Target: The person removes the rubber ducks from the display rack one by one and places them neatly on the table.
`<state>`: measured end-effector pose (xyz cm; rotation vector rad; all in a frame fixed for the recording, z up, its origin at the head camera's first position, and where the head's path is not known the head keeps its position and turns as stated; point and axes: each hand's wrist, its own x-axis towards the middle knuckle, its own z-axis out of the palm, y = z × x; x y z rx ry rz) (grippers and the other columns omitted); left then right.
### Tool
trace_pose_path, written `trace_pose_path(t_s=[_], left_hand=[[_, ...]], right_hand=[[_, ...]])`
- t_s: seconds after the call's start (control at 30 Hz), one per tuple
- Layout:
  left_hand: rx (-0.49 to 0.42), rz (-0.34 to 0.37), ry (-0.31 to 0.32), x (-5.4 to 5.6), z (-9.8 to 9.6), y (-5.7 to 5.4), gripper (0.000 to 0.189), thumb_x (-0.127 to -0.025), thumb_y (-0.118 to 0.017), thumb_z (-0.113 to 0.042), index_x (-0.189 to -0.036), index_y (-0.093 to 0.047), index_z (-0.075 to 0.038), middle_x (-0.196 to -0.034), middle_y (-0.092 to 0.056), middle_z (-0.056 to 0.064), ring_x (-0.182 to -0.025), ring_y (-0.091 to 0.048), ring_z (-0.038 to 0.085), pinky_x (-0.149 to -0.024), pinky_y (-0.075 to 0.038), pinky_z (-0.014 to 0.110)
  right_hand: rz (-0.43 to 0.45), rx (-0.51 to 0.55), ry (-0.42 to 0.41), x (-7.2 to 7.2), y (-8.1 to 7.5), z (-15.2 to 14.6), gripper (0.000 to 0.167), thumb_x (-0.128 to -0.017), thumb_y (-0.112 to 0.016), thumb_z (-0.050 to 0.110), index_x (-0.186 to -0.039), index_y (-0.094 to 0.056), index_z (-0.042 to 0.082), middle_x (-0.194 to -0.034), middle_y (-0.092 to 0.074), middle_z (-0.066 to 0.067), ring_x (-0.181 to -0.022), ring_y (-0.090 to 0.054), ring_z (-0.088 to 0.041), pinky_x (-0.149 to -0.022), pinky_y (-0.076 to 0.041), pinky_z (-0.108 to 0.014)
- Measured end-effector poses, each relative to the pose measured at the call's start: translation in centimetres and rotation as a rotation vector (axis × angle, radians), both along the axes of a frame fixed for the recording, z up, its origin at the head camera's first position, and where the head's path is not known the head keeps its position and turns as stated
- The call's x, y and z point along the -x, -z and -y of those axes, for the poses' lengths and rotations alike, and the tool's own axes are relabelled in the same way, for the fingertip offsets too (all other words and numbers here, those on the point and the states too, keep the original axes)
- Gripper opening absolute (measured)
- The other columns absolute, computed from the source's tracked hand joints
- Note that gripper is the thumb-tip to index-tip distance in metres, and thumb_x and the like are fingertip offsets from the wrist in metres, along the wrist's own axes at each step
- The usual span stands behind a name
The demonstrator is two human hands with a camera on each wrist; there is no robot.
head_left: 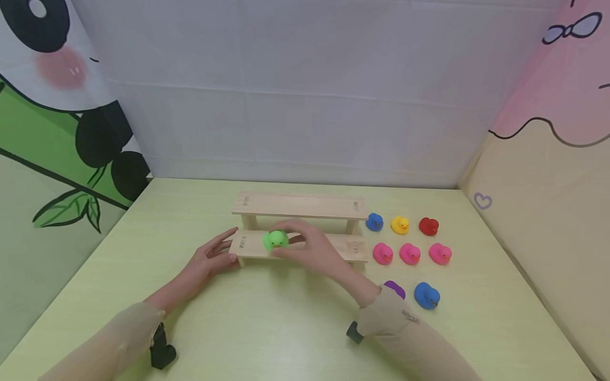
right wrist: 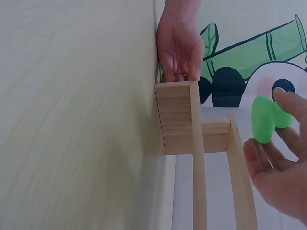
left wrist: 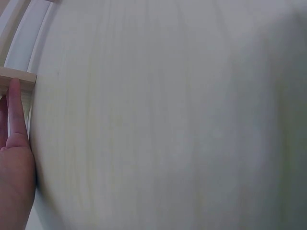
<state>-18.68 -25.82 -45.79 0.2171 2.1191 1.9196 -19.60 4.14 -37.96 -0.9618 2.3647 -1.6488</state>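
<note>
In the head view a two-step wooden rack (head_left: 300, 205) stands on the table. My right hand (head_left: 310, 246) pinches a light-green toy duck (head_left: 276, 240) over the left part of the lower step (head_left: 340, 244). From the right wrist view, the green duck (right wrist: 263, 120) is apart from the step, held between thumb and fingers. My left hand (head_left: 208, 263) rests against the rack's left end, with its fingertips and thumb at the lower board's edge. The left wrist view catches that hand (left wrist: 17, 177) with a finger reaching up to the wood (left wrist: 21, 76).
Right of the rack sit a small blue duck (head_left: 374, 222), a yellow duck (head_left: 400, 225), a red duck (head_left: 429, 226) and several pink ducks (head_left: 410, 254). Nearer stands a larger blue duck (head_left: 427, 296); a purple duck (head_left: 395, 289) is partly hidden by the right sleeve. A pale curtain (head_left: 305, 132) hangs behind.
</note>
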Motion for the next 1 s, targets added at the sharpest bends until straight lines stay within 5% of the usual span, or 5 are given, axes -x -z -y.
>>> trace_pose_path(t_s=[0.4, 1.0], left_hand=[[-0.009, -0.016, 0.010, 0.1, 0.2, 0.2, 0.068, -0.100, -0.058, -0.017, -0.158, -0.023, -0.023, -0.147, -0.045, 0.008, -0.119, -0.060, 0.001, -0.096, -0.057, 0.027], [0.003, 0.009, -0.011, 0.1, 0.3, 0.2, 0.069, -0.099, -0.060, -0.019, -0.158, -0.024, -0.026, -0.149, -0.043, 0.009, -0.119, -0.060, 0.001, -0.095, -0.057, 0.026]], right_hand=[[-0.055, -0.012, 0.038, -1.2, 0.2, -3.0, 0.039, -0.084, -0.080, 0.020, -0.121, -0.068, 0.024, -0.125, -0.065, 0.006, -0.112, -0.062, -0.012, -0.091, -0.059, -0.032], [-0.076, -0.045, 0.114, -2.9, -0.3, -7.2, 0.042, -0.083, -0.080, 0.018, -0.123, -0.068, 0.018, -0.131, -0.064, -0.003, -0.118, -0.060, -0.020, -0.092, -0.060, -0.040]])
